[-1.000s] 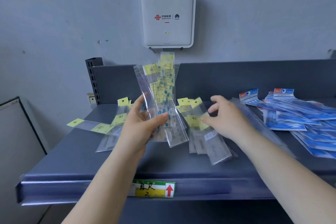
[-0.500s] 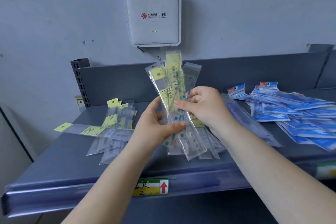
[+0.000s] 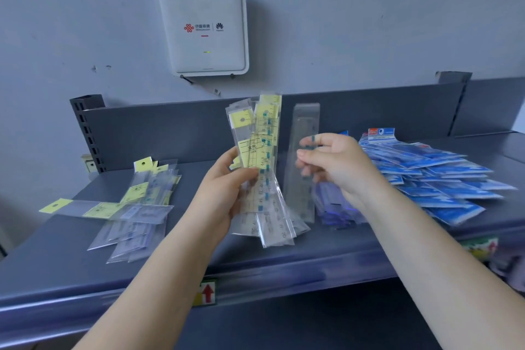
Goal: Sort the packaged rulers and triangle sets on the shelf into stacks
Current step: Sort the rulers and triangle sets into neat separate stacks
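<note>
Since half a second ago: right hand [image 3: 338,167] drawn away rightward from the fan, now taking one clear ruler pack [image 3: 302,162] with it, pinched between thumb and curled fingers, pack near upright and apart from the fan. Camera view also shifted left, shelf price tag [image 3: 205,293] now lower centre.

Left hand [image 3: 227,193] gripping the fan of ruler packs [image 3: 262,167], thumb across the front, fingers behind; fan held upright above the shelf [image 3: 71,258], yellow header cards at the top, lower ends splayed toward the shelf front. Contact between lower ends and shelf surface: cannot tell.

On the shelf, left: loose pile of yellow-tagged packs [image 3: 136,207], overlapping, one pack lying crosswise with its yellow tab pointing left. On the shelf, right: spread of blue packs [image 3: 443,179], layered and fanned, header cards toward the back panel. Some blurred packs lying just beneath the right hand; kind not legible.

On the wall above the back panel: white router [image 3: 203,30], green indicator lit. Right hand edges motion-blurred; exact finger placement on the pinched pack not clear.
</note>
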{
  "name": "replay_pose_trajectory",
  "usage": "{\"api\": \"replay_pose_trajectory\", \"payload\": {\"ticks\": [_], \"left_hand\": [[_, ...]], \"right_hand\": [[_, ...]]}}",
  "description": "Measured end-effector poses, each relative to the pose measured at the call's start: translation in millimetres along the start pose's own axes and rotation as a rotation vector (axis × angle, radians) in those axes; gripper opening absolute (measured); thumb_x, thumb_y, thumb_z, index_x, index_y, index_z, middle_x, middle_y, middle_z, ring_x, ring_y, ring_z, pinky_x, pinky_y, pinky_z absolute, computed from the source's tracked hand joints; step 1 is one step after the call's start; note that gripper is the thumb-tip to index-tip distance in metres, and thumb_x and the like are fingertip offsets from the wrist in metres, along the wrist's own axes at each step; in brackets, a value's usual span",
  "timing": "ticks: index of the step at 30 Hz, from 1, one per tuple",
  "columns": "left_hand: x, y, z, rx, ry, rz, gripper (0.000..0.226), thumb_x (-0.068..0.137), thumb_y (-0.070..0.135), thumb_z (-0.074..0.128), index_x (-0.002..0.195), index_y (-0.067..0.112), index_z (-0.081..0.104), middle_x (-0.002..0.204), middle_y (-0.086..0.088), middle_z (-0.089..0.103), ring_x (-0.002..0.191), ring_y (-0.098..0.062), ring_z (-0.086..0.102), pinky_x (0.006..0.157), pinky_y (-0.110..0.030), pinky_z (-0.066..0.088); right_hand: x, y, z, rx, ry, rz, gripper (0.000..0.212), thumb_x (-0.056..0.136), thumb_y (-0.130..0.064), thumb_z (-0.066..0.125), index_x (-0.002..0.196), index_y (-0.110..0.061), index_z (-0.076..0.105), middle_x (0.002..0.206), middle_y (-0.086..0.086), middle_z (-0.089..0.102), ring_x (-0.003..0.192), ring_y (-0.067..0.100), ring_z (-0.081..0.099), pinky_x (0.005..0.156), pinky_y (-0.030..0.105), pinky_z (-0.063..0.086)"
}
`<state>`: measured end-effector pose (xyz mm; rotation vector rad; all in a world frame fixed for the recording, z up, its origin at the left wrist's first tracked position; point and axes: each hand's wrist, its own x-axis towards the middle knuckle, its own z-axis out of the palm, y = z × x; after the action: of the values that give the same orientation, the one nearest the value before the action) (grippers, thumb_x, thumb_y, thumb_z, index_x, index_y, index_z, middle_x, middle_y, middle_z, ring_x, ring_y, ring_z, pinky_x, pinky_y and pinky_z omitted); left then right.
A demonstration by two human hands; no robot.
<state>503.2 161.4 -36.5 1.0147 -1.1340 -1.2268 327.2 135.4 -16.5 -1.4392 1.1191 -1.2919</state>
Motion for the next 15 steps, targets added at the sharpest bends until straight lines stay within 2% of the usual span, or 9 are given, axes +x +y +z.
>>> {"api": "replay_pose_trajectory", "payload": {"ticks": [3,5,8,10,11,13,15], "left_hand": [[4.4,-1.4,9.1,-0.005,0.012,0.017,0.042,0.093,0.0,0.048,0.127,0.023,0.054,0.105,-0.001,0.072,0.09,-0.022,0.07,0.079,-0.039,0.058],[6.5,-3.1,15.5,0.012,0.029,0.021,0.042,0.092,0.001,0.049,0.127,0.024,0.054,0.104,0.0,0.073,0.086,-0.021,0.07,0.079,-0.042,0.057],[8.4,-6.5,27.4,0.032,0.06,0.02,0.043,0.09,0.003,0.05,0.126,0.025,0.055,0.105,-0.002,0.072,0.089,-0.027,0.064,0.094,-0.058,0.043],[9.1,-8.9,35.1,0.039,0.078,0.017,0.042,0.089,0.005,0.051,0.124,0.027,0.056,0.106,-0.002,0.071,0.089,-0.027,0.062,0.09,-0.056,0.044],[9.5,-9.9,38.3,0.047,0.083,0.016,0.042,0.087,0.007,0.053,0.124,0.027,0.056,0.107,-0.001,0.071,0.09,-0.027,0.062,0.086,-0.052,0.045],[10.1,-11.3,43.6,0.064,0.082,0.008,0.043,0.084,0.01,0.056,0.123,0.028,0.056,0.108,-0.003,0.07,0.093,-0.033,0.063,0.084,-0.051,0.047],[10.7,-12.3,47.7,0.071,0.061,0.012,0.042,0.087,0.006,0.056,0.124,0.026,0.055,0.108,-0.005,0.07,0.097,-0.035,0.066,0.085,-0.051,0.051]], "right_hand": [[9.7,6.7,-31.0,-0.14,0.112,0.012,0.014,0.092,-0.002,0.051,0.102,-0.009,0.058,0.064,0.002,0.056,0.041,0.006,0.044,0.042,0.017,0.033],[16.3,15.0,-47.3,-0.291,0.145,0.038,0.018,0.091,-0.005,0.049,0.105,-0.002,0.06,0.068,0.005,0.056,0.054,0.017,0.045,0.053,0.024,0.035],[23.8,31.2,-60.0,-0.655,0.156,0.038,0.032,0.087,-0.015,0.059,0.114,0.003,0.06,0.093,0.018,0.067,0.084,0.034,0.059,0.076,0.037,0.047],[24.3,39.8,-61.3,-0.889,0.146,0.059,0.043,0.086,-0.024,0.06,0.124,-0.005,0.054,0.112,0.012,0.064,0.105,0.03,0.058,0.087,0.036,0.045],[23.3,40.8,-60.4,-0.937,0.146,0.054,0.045,0.087,-0.028,0.058,0.128,-0.01,0.051,0.118,0.008,0.061,0.11,0.027,0.055,0.089,0.034,0.044],[20.5,38.1,-56.5,-0.92,0.163,-0.046,0.039,0.09,-0.032,0.054,0.126,-0.017,0.052,0.115,0.002,0.058,0.105,0.021,0.054,0.085,0.031,0.041],[17.2,30.9,-50.1,-0.713,0.137,-0.143,0.03,0.091,-0.034,0.054,0.117,-0.019,0.059,0.105,-0.002,0.06,0.093,0.014,0.055,0.081,0.027,0.04]]}}
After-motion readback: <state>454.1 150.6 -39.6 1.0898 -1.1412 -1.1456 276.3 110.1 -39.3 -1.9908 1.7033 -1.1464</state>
